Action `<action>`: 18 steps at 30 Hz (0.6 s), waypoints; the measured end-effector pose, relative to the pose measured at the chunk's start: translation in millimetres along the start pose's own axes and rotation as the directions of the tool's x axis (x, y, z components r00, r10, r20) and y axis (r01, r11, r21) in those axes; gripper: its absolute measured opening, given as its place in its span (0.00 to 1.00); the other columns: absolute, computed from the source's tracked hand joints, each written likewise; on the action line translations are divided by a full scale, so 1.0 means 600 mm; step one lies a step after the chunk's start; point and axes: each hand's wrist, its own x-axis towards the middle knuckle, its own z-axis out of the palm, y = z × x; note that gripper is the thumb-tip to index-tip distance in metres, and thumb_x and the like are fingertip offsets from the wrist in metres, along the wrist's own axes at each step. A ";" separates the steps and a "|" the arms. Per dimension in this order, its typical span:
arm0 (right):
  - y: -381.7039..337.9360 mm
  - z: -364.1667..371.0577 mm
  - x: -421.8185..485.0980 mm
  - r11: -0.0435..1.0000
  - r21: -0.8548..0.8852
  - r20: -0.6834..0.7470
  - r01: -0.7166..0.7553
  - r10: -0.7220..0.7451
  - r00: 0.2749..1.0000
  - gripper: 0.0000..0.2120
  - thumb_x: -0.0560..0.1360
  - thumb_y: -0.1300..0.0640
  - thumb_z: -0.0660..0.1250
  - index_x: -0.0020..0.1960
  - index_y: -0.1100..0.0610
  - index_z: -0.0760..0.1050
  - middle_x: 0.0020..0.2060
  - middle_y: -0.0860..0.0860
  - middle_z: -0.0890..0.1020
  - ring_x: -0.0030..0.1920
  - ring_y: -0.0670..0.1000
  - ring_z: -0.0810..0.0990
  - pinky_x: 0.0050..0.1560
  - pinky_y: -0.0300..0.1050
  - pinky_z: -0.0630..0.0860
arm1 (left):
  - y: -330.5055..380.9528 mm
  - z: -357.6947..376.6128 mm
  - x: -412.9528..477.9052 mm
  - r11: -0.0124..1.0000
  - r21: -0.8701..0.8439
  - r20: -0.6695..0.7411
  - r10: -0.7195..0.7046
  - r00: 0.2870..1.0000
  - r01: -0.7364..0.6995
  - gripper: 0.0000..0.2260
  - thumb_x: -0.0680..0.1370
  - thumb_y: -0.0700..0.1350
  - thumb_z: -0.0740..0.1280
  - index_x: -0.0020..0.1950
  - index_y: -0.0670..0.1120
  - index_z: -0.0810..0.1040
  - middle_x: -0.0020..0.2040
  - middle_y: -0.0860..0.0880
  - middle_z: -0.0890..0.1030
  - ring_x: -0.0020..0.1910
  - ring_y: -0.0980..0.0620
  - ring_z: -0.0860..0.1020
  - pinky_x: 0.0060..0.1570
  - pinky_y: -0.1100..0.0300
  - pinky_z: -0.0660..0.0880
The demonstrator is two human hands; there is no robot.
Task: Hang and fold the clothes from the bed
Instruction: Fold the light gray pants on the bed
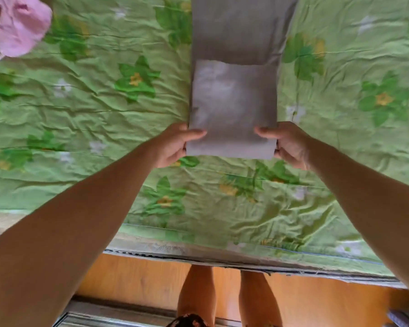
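A long grey garment [234, 95] lies stretched out on the bed, running away from me in a narrow strip. Its near end is folded back over itself into a flat rectangle. My left hand [175, 145] grips the left edge of that folded part, thumb on top. My right hand [291, 143] grips the right edge the same way. The folded end is lifted slightly off the sheet at the near edge. A crumpled pink garment [14, 27] lies at the far left corner of the bed.
The bed is covered with a wrinkled green floral sheet [104, 119]. Its wooden frame [132, 279] runs along the near side, with my legs standing against it.
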 end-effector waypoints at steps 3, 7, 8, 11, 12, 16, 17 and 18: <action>0.028 0.011 -0.014 0.842 -0.480 -0.087 0.245 -0.323 0.942 0.21 0.68 0.43 0.73 0.46 0.62 0.81 0.39 0.58 0.84 0.40 0.54 0.79 0.44 0.49 0.75 | -0.056 0.011 -0.037 0.919 0.298 -0.141 0.309 0.941 -0.257 0.04 0.77 0.37 0.71 0.51 0.42 0.80 0.39 0.58 0.83 0.41 0.65 0.80 0.47 0.66 0.74; 0.023 0.036 -0.044 0.726 -0.469 -0.163 0.503 -0.630 0.759 0.25 0.74 0.40 0.64 0.44 0.64 0.78 0.35 0.60 0.81 0.35 0.56 0.77 0.39 0.51 0.74 | -0.043 0.028 -0.070 0.822 0.345 -0.141 0.522 0.841 -0.453 0.02 0.78 0.45 0.67 0.46 0.50 0.76 0.34 0.60 0.78 0.35 0.64 0.73 0.37 0.67 0.68; 0.011 0.041 -0.048 0.736 -0.357 -0.201 0.575 -0.662 0.722 0.20 0.76 0.43 0.64 0.44 0.61 0.80 0.36 0.56 0.82 0.36 0.52 0.77 0.40 0.48 0.74 | -0.024 0.032 -0.072 0.816 0.294 -0.154 0.554 0.818 -0.498 0.02 0.78 0.44 0.67 0.46 0.50 0.76 0.36 0.59 0.79 0.36 0.63 0.74 0.38 0.65 0.69; -0.041 0.043 -0.046 0.753 0.128 -0.304 0.646 -0.590 0.748 0.06 0.78 0.52 0.67 0.49 0.52 0.81 0.43 0.45 0.85 0.48 0.48 0.80 0.52 0.48 0.77 | 0.037 0.037 -0.065 0.762 0.191 -0.225 0.647 0.728 -0.619 0.02 0.78 0.43 0.66 0.46 0.49 0.76 0.37 0.57 0.78 0.37 0.58 0.72 0.38 0.62 0.68; -0.051 0.037 -0.043 0.744 0.266 -0.290 0.612 -0.544 0.787 0.06 0.80 0.56 0.66 0.53 0.53 0.81 0.48 0.46 0.86 0.53 0.50 0.82 0.57 0.49 0.78 | 0.049 0.036 -0.058 0.758 0.162 -0.229 0.652 0.723 -0.632 0.02 0.78 0.44 0.66 0.46 0.49 0.75 0.37 0.52 0.76 0.37 0.53 0.71 0.38 0.58 0.67; -0.028 0.015 -0.031 0.898 0.347 -0.094 0.270 -0.253 0.963 0.13 0.85 0.57 0.59 0.65 0.57 0.77 0.58 0.53 0.85 0.60 0.54 0.83 0.59 0.54 0.80 | 0.026 0.032 -0.032 0.902 0.106 -0.244 0.431 0.869 -0.418 0.02 0.78 0.49 0.66 0.46 0.55 0.74 0.44 0.42 0.73 0.43 0.45 0.71 0.42 0.48 0.68; -0.011 0.011 -0.028 0.936 0.299 -0.070 0.186 -0.173 0.982 0.13 0.85 0.57 0.59 0.67 0.57 0.76 0.57 0.52 0.85 0.58 0.53 0.84 0.59 0.54 0.80 | 0.005 0.037 -0.032 0.947 0.083 -0.248 0.321 0.914 -0.310 0.03 0.79 0.48 0.66 0.47 0.55 0.73 0.45 0.42 0.74 0.44 0.45 0.74 0.42 0.49 0.71; 0.008 0.010 -0.026 0.958 0.260 -0.056 0.122 -0.111 0.992 0.14 0.84 0.58 0.60 0.67 0.57 0.76 0.56 0.52 0.86 0.57 0.52 0.85 0.59 0.54 0.80 | -0.018 0.045 -0.034 0.976 0.027 -0.237 0.216 0.947 -0.215 0.04 0.81 0.45 0.64 0.48 0.54 0.72 0.47 0.43 0.76 0.45 0.46 0.77 0.43 0.52 0.75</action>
